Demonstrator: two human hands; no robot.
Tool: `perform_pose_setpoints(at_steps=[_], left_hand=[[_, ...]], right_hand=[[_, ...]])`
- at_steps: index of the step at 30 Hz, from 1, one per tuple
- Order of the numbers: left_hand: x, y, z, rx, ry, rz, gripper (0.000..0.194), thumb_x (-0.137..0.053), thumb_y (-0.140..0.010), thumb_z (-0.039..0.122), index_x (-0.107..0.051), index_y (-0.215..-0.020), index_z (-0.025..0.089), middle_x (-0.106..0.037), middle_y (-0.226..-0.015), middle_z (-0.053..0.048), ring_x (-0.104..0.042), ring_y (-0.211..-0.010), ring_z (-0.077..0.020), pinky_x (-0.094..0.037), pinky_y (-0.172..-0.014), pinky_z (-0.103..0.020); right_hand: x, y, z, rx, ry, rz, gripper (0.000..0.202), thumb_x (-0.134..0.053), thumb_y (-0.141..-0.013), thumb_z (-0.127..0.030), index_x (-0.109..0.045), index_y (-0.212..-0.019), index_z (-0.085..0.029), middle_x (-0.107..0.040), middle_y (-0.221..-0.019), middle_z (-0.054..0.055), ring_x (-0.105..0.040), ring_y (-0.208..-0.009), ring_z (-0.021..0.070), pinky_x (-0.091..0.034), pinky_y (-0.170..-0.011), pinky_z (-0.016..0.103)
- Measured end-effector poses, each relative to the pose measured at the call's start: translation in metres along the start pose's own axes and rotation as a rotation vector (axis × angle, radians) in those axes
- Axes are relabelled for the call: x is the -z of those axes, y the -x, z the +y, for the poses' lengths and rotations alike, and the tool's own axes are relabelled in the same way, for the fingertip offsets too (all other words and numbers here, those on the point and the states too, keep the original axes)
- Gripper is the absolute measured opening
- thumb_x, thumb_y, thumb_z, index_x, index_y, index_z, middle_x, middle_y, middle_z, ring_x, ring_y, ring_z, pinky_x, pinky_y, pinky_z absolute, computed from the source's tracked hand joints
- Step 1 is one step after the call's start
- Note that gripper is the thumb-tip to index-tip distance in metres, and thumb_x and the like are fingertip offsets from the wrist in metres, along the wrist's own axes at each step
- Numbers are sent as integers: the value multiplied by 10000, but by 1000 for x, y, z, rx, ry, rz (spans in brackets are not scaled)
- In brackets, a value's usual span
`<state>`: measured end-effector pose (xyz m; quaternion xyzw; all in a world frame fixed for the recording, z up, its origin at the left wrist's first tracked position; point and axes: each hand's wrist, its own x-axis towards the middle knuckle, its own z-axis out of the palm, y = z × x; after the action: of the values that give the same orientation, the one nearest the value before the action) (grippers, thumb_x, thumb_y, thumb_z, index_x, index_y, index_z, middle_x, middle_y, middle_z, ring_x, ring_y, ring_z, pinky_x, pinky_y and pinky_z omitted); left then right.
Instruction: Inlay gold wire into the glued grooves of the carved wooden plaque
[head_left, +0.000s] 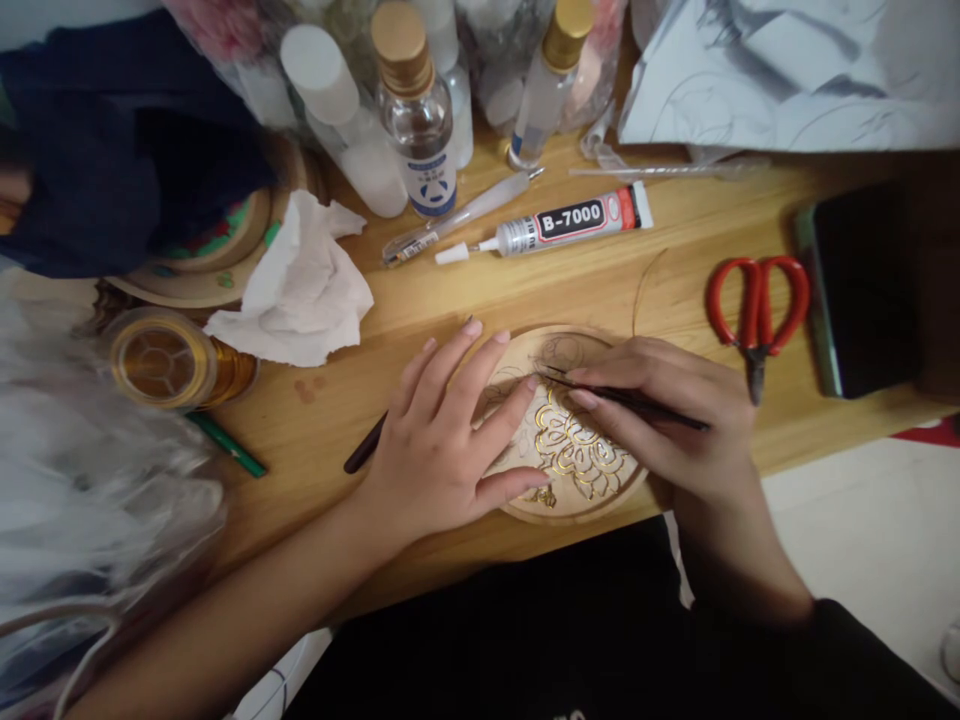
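Wooden table [450,300] — glue tube [574,222], red-handled scissors [751,322], phone [866,290], round disc [579,450]

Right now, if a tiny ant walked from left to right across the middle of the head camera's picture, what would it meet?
Spool of gold thread, crumpled white tissue, left hand, round wooden disc, right hand, red-handled scissors, dark phone.

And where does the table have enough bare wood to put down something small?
Between the glue tube and the disc the wood is bare. Another patch lies between the green stick and the dark stick by the left hand. It is crowded at the back, with bottles, and at left, with the bag and spool.
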<state>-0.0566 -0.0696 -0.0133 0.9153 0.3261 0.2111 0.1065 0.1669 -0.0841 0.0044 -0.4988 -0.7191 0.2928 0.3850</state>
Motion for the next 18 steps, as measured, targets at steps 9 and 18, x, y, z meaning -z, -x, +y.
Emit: perform_pose_setpoints(at_steps=[9,18], left_hand=[[0,1,0,24,11,-1,582,-442,-927,606,-573,-1275,158,-481,-1402,-215,-395,-1364,-384,-338,-1096,-577],[1,-1,1,16,-15,-20,580,-448,-930,592,-574,-1275,144,-464,-1396,-230,-395,-1356,-399,-344,-1085,-585]], right_hand=[[0,3,0,-51,3,92,169,-696,-817,-131,-696,-946,-240,-703,-807,27,-657,-707,162,-549,-597,323],[1,2,0,3,-9,18,220,-686,-817,-114,-683,-980,-261,-725,-838,21,-685,-768,180,-573,-659,336]])
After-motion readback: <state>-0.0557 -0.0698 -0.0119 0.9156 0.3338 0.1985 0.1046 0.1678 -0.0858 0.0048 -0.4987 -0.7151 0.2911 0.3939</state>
